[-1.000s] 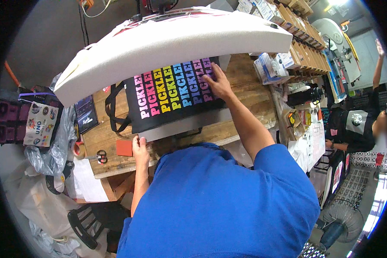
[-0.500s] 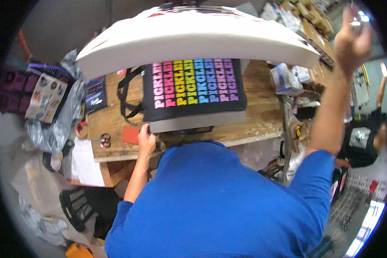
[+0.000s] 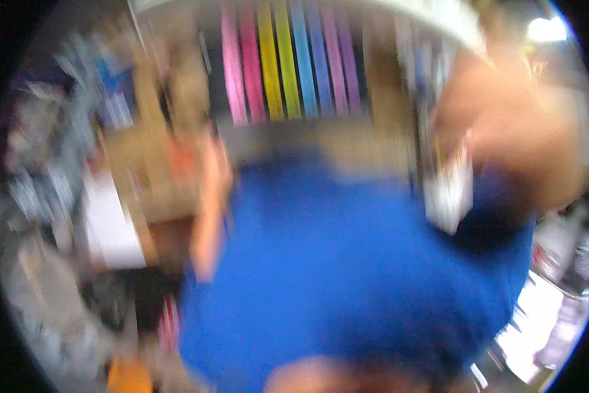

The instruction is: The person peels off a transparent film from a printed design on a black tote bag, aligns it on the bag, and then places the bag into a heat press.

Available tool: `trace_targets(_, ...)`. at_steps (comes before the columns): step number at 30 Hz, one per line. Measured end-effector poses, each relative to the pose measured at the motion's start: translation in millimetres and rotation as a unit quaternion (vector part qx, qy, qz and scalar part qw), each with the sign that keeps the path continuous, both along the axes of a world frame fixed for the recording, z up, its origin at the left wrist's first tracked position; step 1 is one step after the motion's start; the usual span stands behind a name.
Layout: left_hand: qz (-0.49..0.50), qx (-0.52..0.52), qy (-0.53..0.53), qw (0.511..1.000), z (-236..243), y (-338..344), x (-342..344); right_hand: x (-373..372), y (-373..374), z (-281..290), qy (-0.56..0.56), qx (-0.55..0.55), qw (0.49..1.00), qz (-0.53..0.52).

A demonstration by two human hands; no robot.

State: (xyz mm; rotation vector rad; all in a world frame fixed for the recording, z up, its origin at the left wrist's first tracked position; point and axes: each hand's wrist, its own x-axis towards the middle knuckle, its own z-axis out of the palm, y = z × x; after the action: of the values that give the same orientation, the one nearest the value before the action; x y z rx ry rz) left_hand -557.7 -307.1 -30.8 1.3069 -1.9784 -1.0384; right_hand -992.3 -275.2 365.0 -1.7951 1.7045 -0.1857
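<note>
Heavy motion blur covers the whole head view. A black tote bag (image 3: 271,72) lies ahead of me, its bright lettering smeared into pink, yellow, green, blue and purple stripes. My left hand (image 3: 217,154) is by the bag's near left corner; its fingers are too smeared to show whether they grip anything. At the upper right, my bent right arm (image 3: 514,124) looms large and close. The right hand cannot be told apart from the arm, so its fingers and anything in them are unclear.
The wooden table (image 3: 160,196) carries an orange-red square (image 3: 182,157) left of my hand. A white sheet (image 3: 114,219) is at the table's left edge. Overhead, a white padded rim (image 3: 448,13) crosses the view. Grey plastic wrapping (image 3: 42,196) lies at far left.
My raised right arm has come down and inward, now bent and nearer. The view has shifted, with the white rim and bag higher in it. The left hand stays by the bag's corner.
</note>
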Motion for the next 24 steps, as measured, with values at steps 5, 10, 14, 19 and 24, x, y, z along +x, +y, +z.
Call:
trace_targets(5, -0.062, 0.151, 0.003, 0.987, -13, -81, -79, -39, 15, -197, -0.003, 0.039, 0.952, -0.305)
trace_targets(10, -0.121, 0.102, 0.082, 0.984, 35, -96, -94, -31, -32, -286, 0.273, -0.194, 0.891, -0.307)
trace_targets(14, -0.122, 0.059, 0.054, 0.989, -5, -94, -76, -23, -47, -319, 0.298, -0.141, 0.891, -0.312)
trace_targets(19, -0.069, 0.072, 0.061, 0.993, -22, -84, -79, -42, -34, -322, 0.181, -0.244, 0.872, -0.385)
trace_targets(24, -0.045, 0.083, 0.06, 0.994, -11, -75, -78, -185, 31, -241, 0.157, -0.517, 0.666, -0.515)
